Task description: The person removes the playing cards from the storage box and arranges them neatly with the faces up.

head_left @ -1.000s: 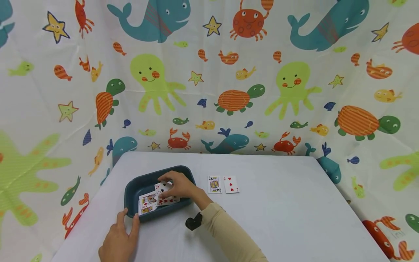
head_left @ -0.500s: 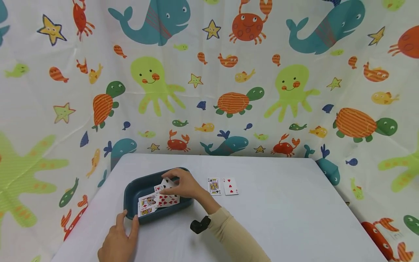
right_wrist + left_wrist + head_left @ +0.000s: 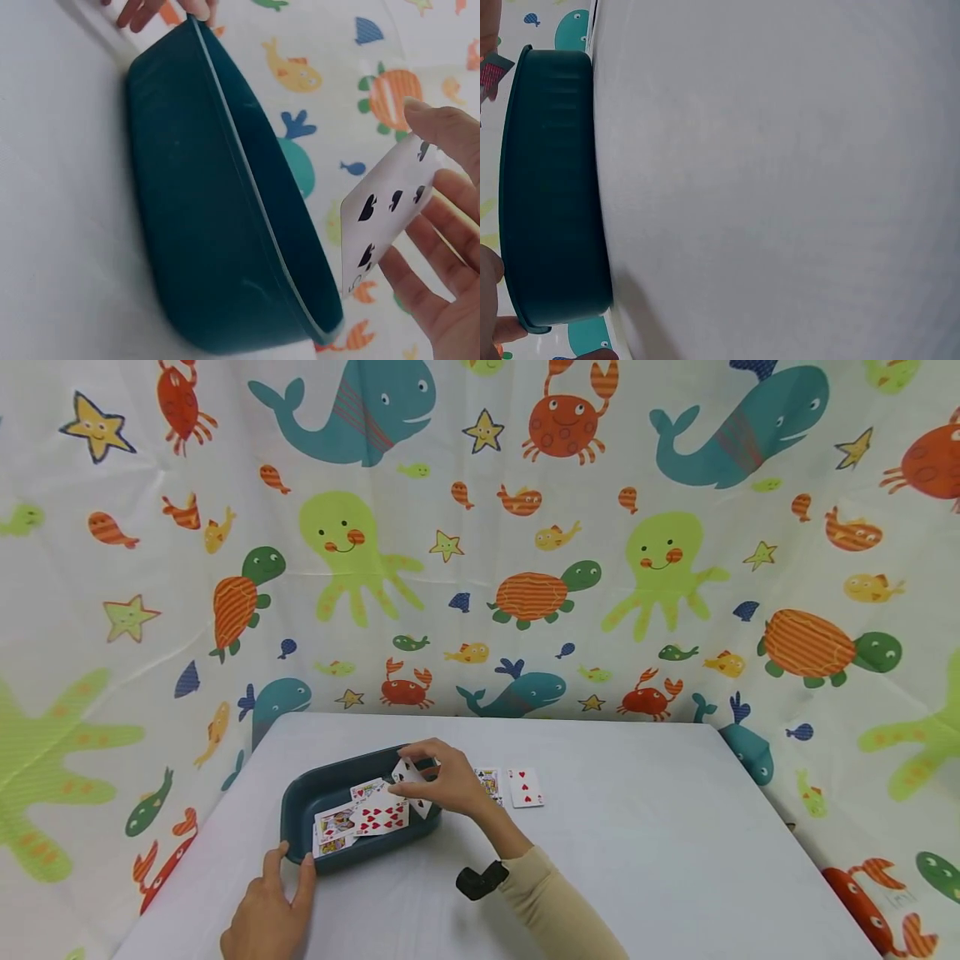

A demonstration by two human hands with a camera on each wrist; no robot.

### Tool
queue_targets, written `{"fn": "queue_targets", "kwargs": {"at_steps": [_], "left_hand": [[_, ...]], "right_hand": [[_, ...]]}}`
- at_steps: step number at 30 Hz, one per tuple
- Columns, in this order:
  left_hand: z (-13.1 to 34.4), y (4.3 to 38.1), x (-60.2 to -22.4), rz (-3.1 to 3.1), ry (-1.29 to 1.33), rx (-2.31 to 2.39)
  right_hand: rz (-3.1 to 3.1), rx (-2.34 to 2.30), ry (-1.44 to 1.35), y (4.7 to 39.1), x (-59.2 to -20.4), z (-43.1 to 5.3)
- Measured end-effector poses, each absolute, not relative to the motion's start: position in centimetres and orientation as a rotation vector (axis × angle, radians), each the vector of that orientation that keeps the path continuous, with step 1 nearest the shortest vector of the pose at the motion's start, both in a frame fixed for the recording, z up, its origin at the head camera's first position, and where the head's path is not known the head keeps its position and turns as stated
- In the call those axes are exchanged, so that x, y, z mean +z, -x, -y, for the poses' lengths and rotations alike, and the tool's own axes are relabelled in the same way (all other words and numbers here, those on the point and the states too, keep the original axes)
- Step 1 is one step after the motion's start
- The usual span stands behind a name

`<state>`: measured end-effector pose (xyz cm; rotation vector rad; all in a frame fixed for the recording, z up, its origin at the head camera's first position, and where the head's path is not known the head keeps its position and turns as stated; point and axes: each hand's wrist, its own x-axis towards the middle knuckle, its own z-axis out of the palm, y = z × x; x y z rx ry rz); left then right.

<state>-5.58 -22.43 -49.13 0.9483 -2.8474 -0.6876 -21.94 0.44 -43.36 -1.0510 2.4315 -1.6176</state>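
Note:
My right hand (image 3: 450,779) pinches a five of spades playing card (image 3: 386,202) between thumb and fingers. It holds the card tilted above the right end of a dark teal tray (image 3: 360,847). Inside lie several loose cards, among them a hearts number card (image 3: 381,815) and a face card (image 3: 335,822). At the near left corner, the thumb and a finger of my left hand (image 3: 268,906) hold the tray's rim. The left wrist view shows the tray's long outer wall (image 3: 551,195), with fingertips at one end of the rim.
To the right of the tray, a king card (image 3: 491,781) and a three of hearts (image 3: 526,788) lie face up side by side on the white table (image 3: 637,843). The right hand partly covers the king. A sea-animal curtain (image 3: 465,493) hangs behind.
My right hand has lifted the five of spades off the cards in the tray and moved right with it. The left hand keeps its place at the tray's corner.

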Motion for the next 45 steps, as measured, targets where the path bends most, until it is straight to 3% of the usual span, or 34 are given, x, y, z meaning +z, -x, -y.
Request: {"fn": "queue_targets", "kwargs": {"at_steps": [13, 45], "left_hand": [[22.4, 5.9, -49.2, 2.881, -0.983, -0.669], [22.5, 5.9, -48.9, 2.872, -0.975, -0.692]], "right_hand": [[-2.468, -1.768, 0.824, 21.8, -44.5, -4.8], [-2.910, -1.521, 0.361, 23.8, -47.2, -14.5]]}}
